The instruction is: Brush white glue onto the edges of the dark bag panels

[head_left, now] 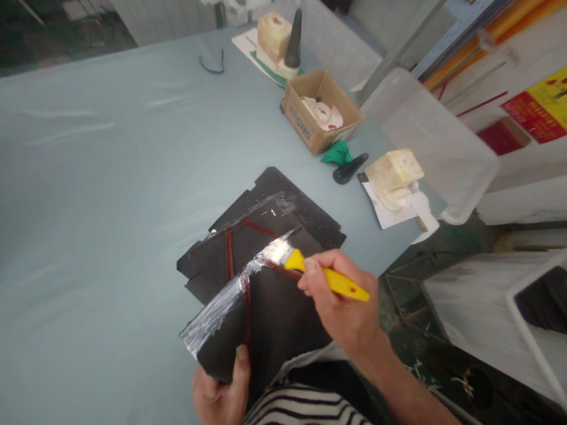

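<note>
My right hand point(348, 295) grips a paintbrush point(334, 278) by its yellow handle. White paste coats the bristles, which touch a dark sheet point(283, 307) with reddish-brown strips. A streaky white band runs along the sheet's far left edge, from its lower left corner up to the brush. My left hand point(224, 389) holds the near left corner of this sheet, thumb on top and fingers underneath. Beneath it and beyond lie more dark sheets point(292, 198) with notched edges and white smears, stacked on the table.
The table point(97, 206) has a grey-green cover. Toward the back right are a cardboard box point(325, 139) holding a tape roll, a green cloth point(338, 153), black cone-shaped pieces point(349, 169) and a yellowish block-shaped container point(394, 171) on white card. A translucent plastic bin point(438, 130) stands beyond.
</note>
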A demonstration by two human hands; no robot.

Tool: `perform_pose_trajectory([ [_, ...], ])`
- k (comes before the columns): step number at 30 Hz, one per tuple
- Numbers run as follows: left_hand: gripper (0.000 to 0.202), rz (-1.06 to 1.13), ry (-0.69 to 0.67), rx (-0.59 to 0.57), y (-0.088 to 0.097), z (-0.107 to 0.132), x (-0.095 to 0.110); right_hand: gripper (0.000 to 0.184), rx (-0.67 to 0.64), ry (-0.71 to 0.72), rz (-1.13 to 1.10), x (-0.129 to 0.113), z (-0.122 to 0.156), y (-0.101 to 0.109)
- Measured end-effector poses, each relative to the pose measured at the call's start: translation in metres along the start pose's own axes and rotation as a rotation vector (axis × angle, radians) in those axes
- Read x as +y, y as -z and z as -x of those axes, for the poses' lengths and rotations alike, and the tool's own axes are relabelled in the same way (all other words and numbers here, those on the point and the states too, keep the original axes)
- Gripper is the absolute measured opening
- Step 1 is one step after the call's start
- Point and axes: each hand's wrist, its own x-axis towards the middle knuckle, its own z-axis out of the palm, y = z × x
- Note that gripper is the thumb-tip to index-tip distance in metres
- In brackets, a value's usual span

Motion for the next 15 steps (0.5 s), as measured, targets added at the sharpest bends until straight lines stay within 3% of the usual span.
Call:
perform_pose_trajectory([
  [2, 0.045, -0.006, 0.019, 0.013, -0.001, 0.001, -0.002, 0.021, -0.006, -0.018, -0.017, 0.002, -0.001, -0.002],
  [7, 0.045, -0.037, 0.031, -0.023, 0.004, -0.004, -0.011, 0.024, 0.16, -0.134, -0.016, 0.021, -0.022, 0.004],
  [11, 0.047, -0.019, 0.055, -0.1, 0.01, -0.01, -0.021, 0.026, 0.078, -0.169, -0.123, 0.012, -0.022, 0.007],
  [13, 0.046, -0.04, 0.101, -0.084, 0.01, -0.009, -0.022, 0.025, 0.021, -0.174, -0.132, 0.009, -0.02, 0.007],
  [15, 0.045, -0.072, 0.138, -0.047, 0.008, -0.005, -0.019, 0.025, 0.056, -0.202, -0.134, 0.013, -0.023, 0.007],
])
